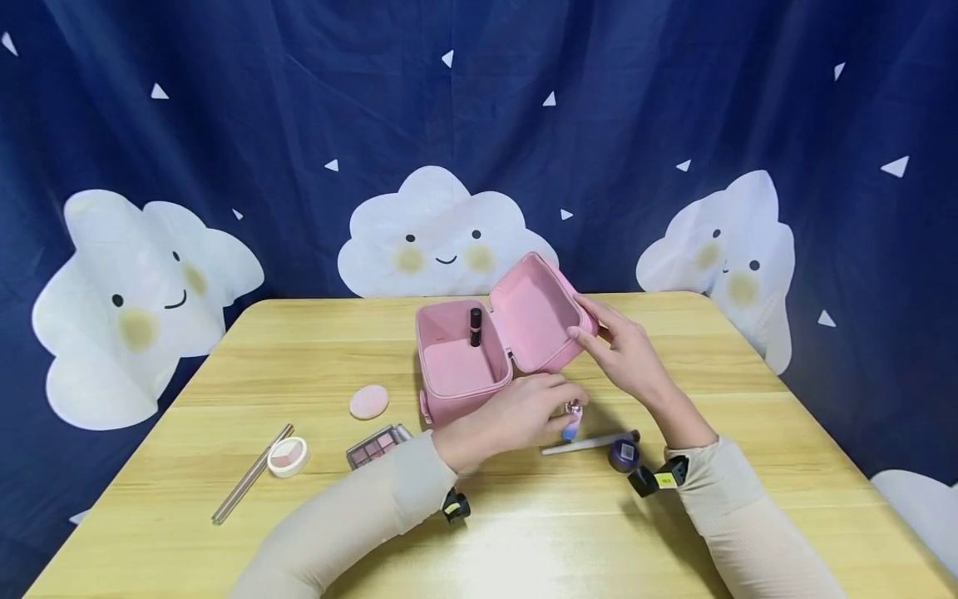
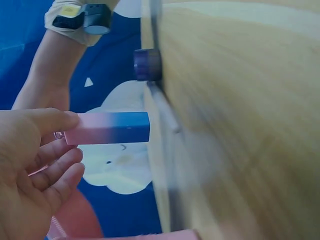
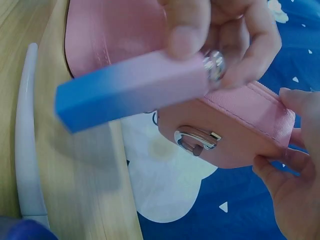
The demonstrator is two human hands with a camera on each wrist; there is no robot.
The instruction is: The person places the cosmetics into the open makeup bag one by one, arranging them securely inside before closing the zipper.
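Note:
My left hand point(image 1: 527, 412) pinches a square lipstick tube point(image 2: 112, 127), pink fading to blue, with a shiny silver end. It holds the tube above the table, in front of the pink cosmetic case point(image 1: 456, 406); in the right wrist view the tube point(image 3: 132, 90) points blue end outward. The case stands unzipped, its lid point(image 1: 535, 312) swung out to the right. My right hand point(image 1: 627, 353) grips the lid's outer edge between thumb and fingers. Inside the case, a black lipstick point(image 1: 476, 327) stands upright against the right wall.
A white pen-like stick point(image 1: 587, 443) and a small purple jar point(image 1: 624, 455) lie near the hands. To the left are an eyeshadow palette point(image 1: 377, 447), partly behind the left sleeve, a pink puff point(image 1: 369, 402), a round compact point(image 1: 288, 457) and a slim metallic stick point(image 1: 253, 474).

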